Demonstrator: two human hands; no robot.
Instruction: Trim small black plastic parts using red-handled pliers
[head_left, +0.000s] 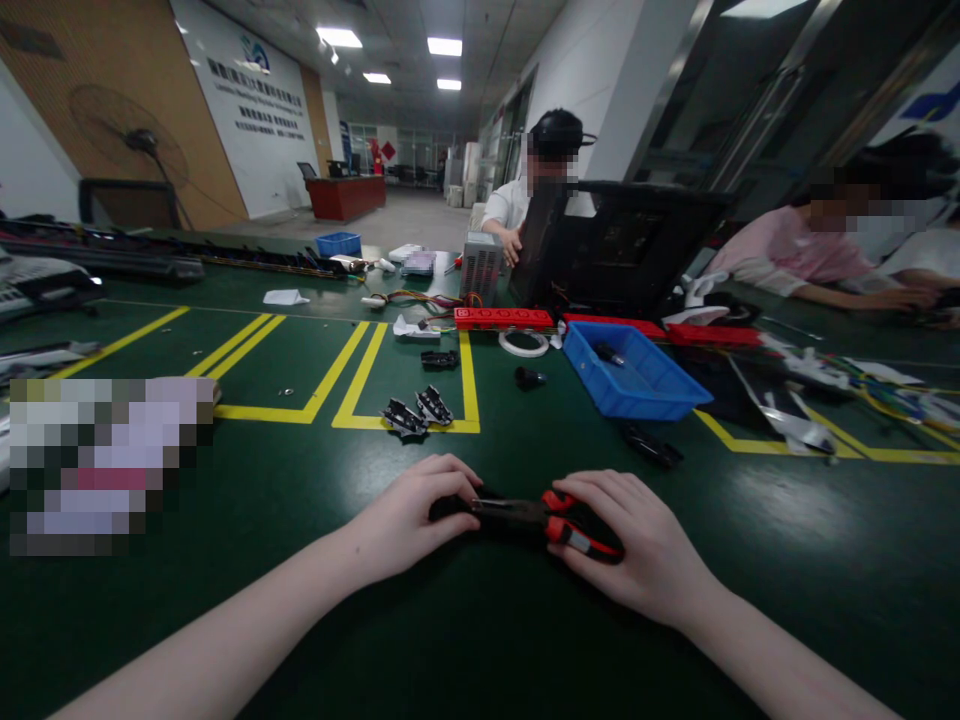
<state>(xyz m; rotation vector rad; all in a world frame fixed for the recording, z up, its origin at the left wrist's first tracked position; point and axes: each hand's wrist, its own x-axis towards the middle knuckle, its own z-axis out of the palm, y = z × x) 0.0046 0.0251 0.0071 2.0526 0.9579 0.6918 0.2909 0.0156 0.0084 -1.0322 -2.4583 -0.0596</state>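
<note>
My right hand (pixel 641 540) is closed around the red and black handles of a pair of pliers (pixel 574 538). The long, narrow jaws point left and reach to the fingertips of my left hand (pixel 412 515). Thumb and fingers of that hand are pinched on a small black part (pixel 444 507), mostly covered by the fingers. Whether the jaws grip this part I cannot tell. Beyond my hands lie two open black and silver shell pieces (pixel 405 418) and another black piece (pixel 439 360). A black elongated part (pixel 651 446) lies above my right hand.
A blue tray (pixel 637 385) with a dark part inside stands ahead to the right, beside a short black cylinder (pixel 529 377) and a white ring (pixel 523 343). Behind are a red power strip (pixel 502 318), a metal box (pixel 480 268) and a large black case (pixel 622 245). Other people sit opposite.
</note>
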